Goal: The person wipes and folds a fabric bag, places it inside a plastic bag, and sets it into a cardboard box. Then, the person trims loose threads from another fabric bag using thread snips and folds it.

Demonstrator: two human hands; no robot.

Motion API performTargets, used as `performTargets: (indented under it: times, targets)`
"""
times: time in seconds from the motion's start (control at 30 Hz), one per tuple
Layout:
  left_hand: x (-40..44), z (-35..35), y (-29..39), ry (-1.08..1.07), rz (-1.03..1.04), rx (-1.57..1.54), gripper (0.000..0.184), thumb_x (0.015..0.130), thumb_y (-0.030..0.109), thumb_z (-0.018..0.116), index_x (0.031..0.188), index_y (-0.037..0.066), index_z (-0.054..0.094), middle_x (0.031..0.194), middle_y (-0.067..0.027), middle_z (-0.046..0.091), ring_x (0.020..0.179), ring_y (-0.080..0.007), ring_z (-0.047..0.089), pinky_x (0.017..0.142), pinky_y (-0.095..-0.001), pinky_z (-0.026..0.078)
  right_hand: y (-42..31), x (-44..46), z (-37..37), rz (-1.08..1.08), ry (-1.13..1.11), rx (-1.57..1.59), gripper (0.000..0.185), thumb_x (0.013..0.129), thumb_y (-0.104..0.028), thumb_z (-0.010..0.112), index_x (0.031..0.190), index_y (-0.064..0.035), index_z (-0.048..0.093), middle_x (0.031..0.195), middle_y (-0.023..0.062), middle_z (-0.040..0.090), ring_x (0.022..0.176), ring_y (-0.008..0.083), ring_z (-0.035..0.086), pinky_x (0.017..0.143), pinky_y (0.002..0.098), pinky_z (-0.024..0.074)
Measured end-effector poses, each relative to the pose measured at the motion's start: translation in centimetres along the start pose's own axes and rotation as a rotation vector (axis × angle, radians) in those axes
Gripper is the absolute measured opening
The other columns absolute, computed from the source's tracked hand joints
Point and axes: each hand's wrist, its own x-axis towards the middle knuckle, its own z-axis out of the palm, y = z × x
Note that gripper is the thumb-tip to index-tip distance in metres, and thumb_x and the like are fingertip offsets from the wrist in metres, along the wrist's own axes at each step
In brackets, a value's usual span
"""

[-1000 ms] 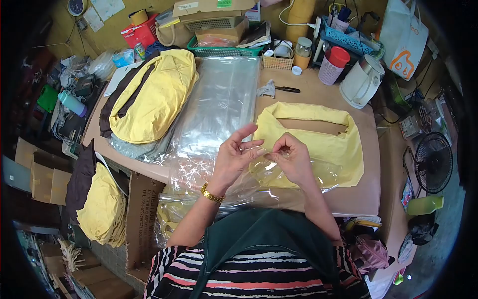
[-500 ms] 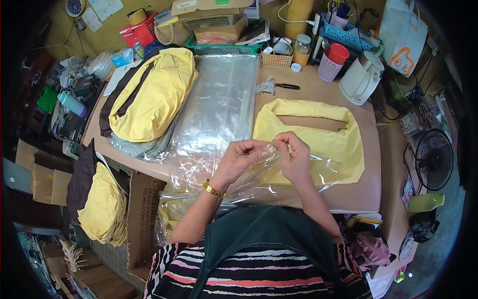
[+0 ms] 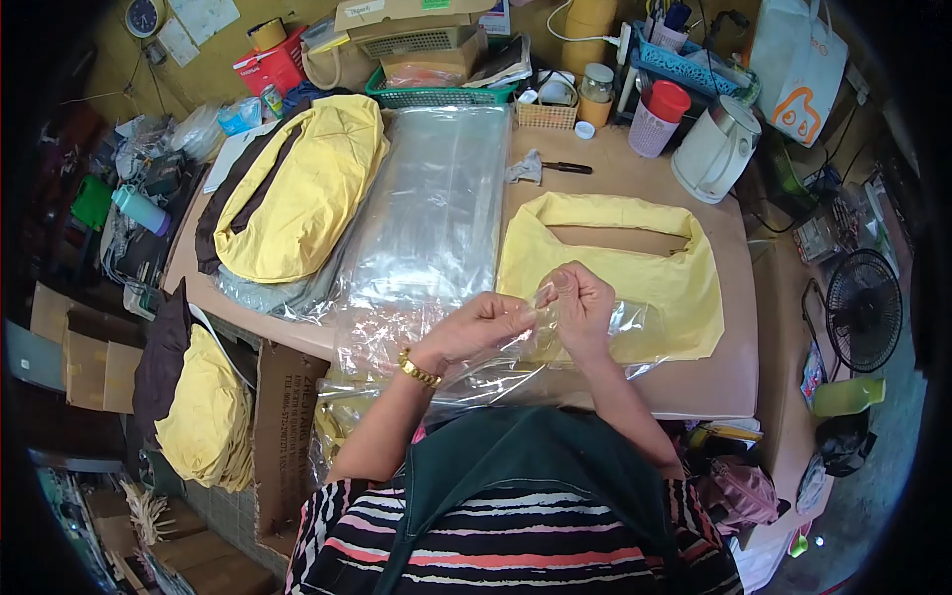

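A clear plastic bag is stretched between my two hands above the near part of the table. My left hand, with a gold watch at the wrist, pinches its edge between thumb and fingers. Close beside it, my right hand has its fingers closed on the edge of the same film. Beyond and under the right hand lies a flat yellow fabric bag with a long handle opening. A stack of clear plastic bags lies left of it.
Yellow and dark brown bags are piled at the table's left, and more yellow pieces hang lower left. Along the back stand a green basket, a pink cup and a white kettle. A black pen-like tool lies nearby.
My left hand has shifted slightly down, leaving a small gap from the right hand. The film between them has shifted; the yellow bag stays in place on the table.
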Motion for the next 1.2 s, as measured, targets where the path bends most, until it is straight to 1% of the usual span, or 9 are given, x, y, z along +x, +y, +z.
performTargets:
  times: [0.17,0.23,0.3,0.5,0.57,0.8,0.93,1.03,1.2]
  targets:
    - [0.0,-2.4,0.4,0.371,0.318,-0.685,0.027,0.097,0.031,0.056,0.085,0.008,0.063,0.072,0.0014,0.056,0.065,-0.01,0.051,0.062,-0.0254,0.045,-2.9,1.0,-2.1,0.286,-0.42,0.346,0.017,0.087,-0.013,0.07,0.078,-0.0031,0.06,0.06,-0.0047,0.052,0.059,0.0035,0.049,0.053,0.0238,0.039]
    - [-1.1,-4.0,2.6,0.588,0.22,-0.797,0.026,0.097,0.03,0.056,0.085,0.008,0.062,0.073,0.0007,0.057,0.065,-0.0113,0.053,0.063,-0.0263,0.047,-3.3,1.3,-3.7,0.288,-1.113,0.008,0.019,0.08,-0.011,0.076,0.086,-0.0013,0.061,0.072,-0.0018,0.057,0.067,0.0043,0.053,0.06,0.0218,0.0423]
    - [-1.7,-7.2,3.2,0.057,0.517,-0.744,0.025,0.097,0.027,0.056,0.086,0.006,0.063,0.074,0.0015,0.058,0.067,-0.0091,0.056,0.066,-0.027,0.049,-2.5,0.6,-3.3,0.292,-0.971,0.062,0.026,0.078,-0.011,0.078,0.093,-0.0015,0.059,0.078,-0.001,0.058,0.07,0.0044,0.054,0.063,0.0223,0.0432]
    - [-1.2,-0.6,5.4,0.271,0.273,0.26,0.021,0.095,0.021,0.06,0.093,0.001,0.065,0.071,0.0032,0.061,0.059,-0.0035,0.055,0.054,-0.0204,0.045,-1.9,2.5,0.1,-0.353,-0.368,-0.073,0.052,0.078,-0.01,0.079,0.119,-0.0045,0.046,0.089,0.0004,0.058,0.074,0.005,0.054,0.067,0.026,0.0462]
    - [-1.2,-0.3,6.3,0.355,0.255,0.193,0.021,0.093,0.021,0.063,0.091,0.0,0.066,0.068,0.002,0.062,0.052,-0.0029,0.051,0.048,-0.0181,0.04,-1.1,1.7,0.3,0.333,-0.519,0.555,0.049,0.08,-0.007,0.076,0.118,-0.0035,0.045,0.091,0.0022,0.06,0.076,0.0067,0.057,0.066,0.0253,0.0471]
    - [-2.2,-6.9,7.2,0.586,0.404,0.097,0.025,0.093,0.025,0.064,0.08,0.004,0.067,0.061,0.0042,0.057,0.047,-0.0012,0.047,0.045,-0.0179,0.038,-2.6,-0.2,-2.4,0.451,-1.352,0.254,0.016,0.081,-0.005,0.074,0.092,-0.003,0.062,0.085,0.0019,0.061,0.077,0.009,0.06,0.07,0.0262,0.0489]
    - [-2.6,-6.8,8.6,0.62,0.469,0.17,0.023,0.093,0.023,0.063,0.079,0.005,0.067,0.06,0.0048,0.056,0.05,-0.0014,0.049,0.045,-0.0185,0.037,-2.7,-0.3,-2.9,0.077,-1.208,0.212,0.028,0.081,-0.006,0.073,0.104,-0.0032,0.057,0.095,0.004,0.06,0.094,0.0119,0.058,0.085,0.029,0.0465]
    - [-1.4,-1.9,8.2,0.459,0.345,0.384,0.022,0.092,0.021,0.064,0.08,0.003,0.067,0.058,0.0043,0.056,0.052,-0.0024,0.052,0.045,-0.0207,0.038,-3.1,1.7,-1.1,-0.093,-0.45,0.215,0.041,0.082,-0.006,0.072,0.115,-0.0021,0.048,0.11,0.0073,0.057,0.1,0.014,0.056,0.085,0.0261,0.0449]
    - [0.2,-0.5,7.9,0.635,0.487,0.547,0.024,0.093,0.021,0.064,0.08,0.002,0.066,0.063,0.0036,0.059,0.046,-0.0014,0.045,0.044,-0.0187,0.037,-3.0,1.2,1.0,0.441,-0.546,0.753,0.038,0.081,-0.003,0.072,0.111,-0.0039,0.049,0.101,0.0078,0.061,0.091,0.0124,0.06,0.079,0.0265,0.0481]
